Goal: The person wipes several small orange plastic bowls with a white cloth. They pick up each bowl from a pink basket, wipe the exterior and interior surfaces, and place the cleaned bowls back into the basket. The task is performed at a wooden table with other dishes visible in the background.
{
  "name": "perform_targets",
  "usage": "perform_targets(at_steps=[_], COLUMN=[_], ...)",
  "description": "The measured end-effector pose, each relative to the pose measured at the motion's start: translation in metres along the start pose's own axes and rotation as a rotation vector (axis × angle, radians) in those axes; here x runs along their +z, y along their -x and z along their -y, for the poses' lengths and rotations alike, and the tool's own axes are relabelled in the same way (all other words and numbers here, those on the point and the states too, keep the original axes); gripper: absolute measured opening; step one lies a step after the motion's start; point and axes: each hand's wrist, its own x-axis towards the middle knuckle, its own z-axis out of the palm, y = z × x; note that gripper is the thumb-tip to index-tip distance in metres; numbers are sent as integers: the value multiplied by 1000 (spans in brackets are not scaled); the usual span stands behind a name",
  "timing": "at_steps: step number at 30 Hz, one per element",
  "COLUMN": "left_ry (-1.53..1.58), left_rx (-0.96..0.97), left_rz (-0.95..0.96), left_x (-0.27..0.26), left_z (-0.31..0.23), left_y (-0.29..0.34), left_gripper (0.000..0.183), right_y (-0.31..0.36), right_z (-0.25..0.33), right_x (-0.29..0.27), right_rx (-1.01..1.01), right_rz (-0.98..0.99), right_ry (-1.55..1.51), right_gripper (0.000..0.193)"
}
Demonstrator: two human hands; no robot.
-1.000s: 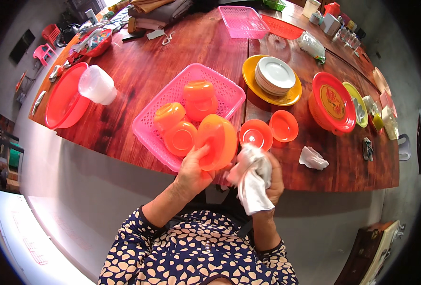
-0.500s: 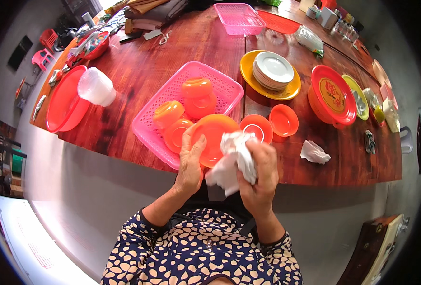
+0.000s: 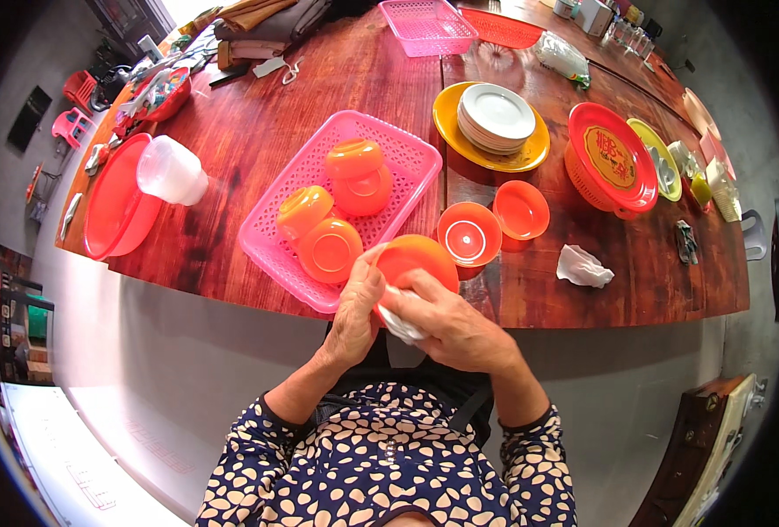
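Observation:
Over the table's front edge, my left hand [image 3: 354, 307] is closed on the left rim of an orange bowl [image 3: 425, 256]. My right hand [image 3: 460, 327] presses a crumpled white tissue [image 3: 401, 328] against the bowl's near side, and its fingers partly cover the bowl. A pink perforated basket [image 3: 262, 250] stands left of my hands. Several orange bowls [image 3: 330, 250] lie in it, some stacked on others. Beyond my right hand, an orange bowl with a white ring inside [image 3: 469, 234] and another orange bowl [image 3: 521, 211] sit side by side on the table.
White plates [image 3: 497, 111] are stacked on a yellow plate [image 3: 534, 156]. A round red lid [image 3: 613, 158] tops a basket at right, with a crumpled tissue [image 3: 583, 266] nearer. At left stand a red basin [image 3: 117, 206] and translucent cups [image 3: 172, 171]. A pink basket [image 3: 425, 31] is farther back.
My right hand has brought the tissue from in front of the bowl down against its near side. The held bowl sits slightly lower and farther right in the picture, its opening tilted differently.

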Motion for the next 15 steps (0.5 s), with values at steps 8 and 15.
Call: perform_targets(at_steps=[8,15], left_ry=[21,-54], left_rx=[-36,29], left_rz=[14,-10], left_x=[-3,5], left_z=[-1,-4], left_y=[0,-1], left_gripper=[51,52], right_y=[6,0], right_z=[11,0], right_x=[-21,11], right_rx=[-14,127], right_rz=[-349,-318], right_ry=[242,615], right_gripper=[46,42])
